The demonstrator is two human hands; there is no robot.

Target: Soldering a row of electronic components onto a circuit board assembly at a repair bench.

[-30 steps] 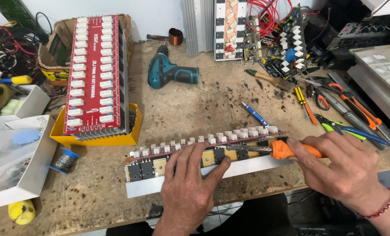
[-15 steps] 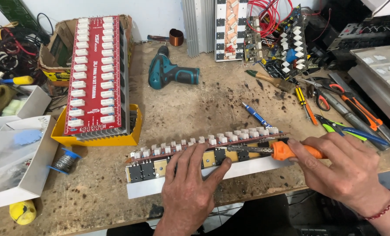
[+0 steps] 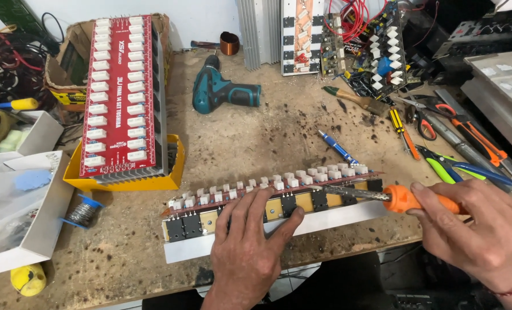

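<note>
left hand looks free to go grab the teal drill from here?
Probably yes: the teal drill lies on bare bench beyond the circuit board strip, nothing between, but the left hand is pressing that strip down.

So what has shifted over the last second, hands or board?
Nothing has visibly moved. The left hand still presses down on the long board, and the right hand still holds the orange-handled screwdriver with its shaft lying along the board. The drill and red board stayed put.
</note>
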